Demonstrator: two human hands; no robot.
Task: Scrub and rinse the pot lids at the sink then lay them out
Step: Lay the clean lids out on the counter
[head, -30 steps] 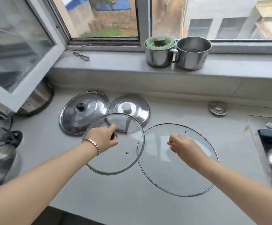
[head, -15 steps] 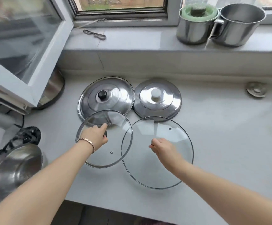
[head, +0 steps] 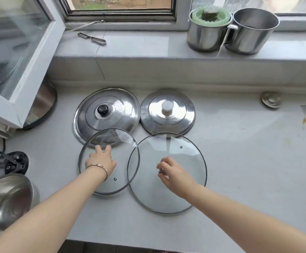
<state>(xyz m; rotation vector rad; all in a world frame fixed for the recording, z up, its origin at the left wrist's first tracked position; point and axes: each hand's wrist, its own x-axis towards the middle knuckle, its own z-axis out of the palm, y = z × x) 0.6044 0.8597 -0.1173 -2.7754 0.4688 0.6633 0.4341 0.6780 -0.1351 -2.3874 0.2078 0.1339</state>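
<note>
Four pot lids occupy the middle of the frame on a pale table [head: 243, 161]. Upper row: a steel lid with black knob [head: 93, 123] at left and, just beside it at right, a steel lid with white knob [head: 183, 114]. Lower row: a small glass lid [head: 124, 172] at left and a large glass lid [head: 190, 170] at right, each metal-rimmed. The upper edge of the small glass lid overlaps the lower edge of the steel lid with black knob. Its right rim crosses the left rim of the large glass lid; which rim lies on top cannot be told.

The left hand [head: 101, 161], with a bracelet [head: 98, 166] at the wrist, covers the centre of the small glass lid. Its grip is closed, the fingers curled over the knob, which is almost wholly hidden. The right hand [head: 174, 173] sits over the centre of the large glass lid. Its grip is narrow, thumb and fingertips pinching the dark knob [head: 161, 172].

On the window sill [head: 139, 46], upper right, stand a steel mug with green insert [head: 205, 37] and, touching it, an open steel mug [head: 249, 41]. A small metal utensil [head: 91, 38] lies on the sill at upper centre-left. An open window sash [head: 31, 70] fills the upper left, a steel bowl [head: 6, 199] the lower left. A round metal stopper [head: 271, 99] rests on the table at right.
</note>
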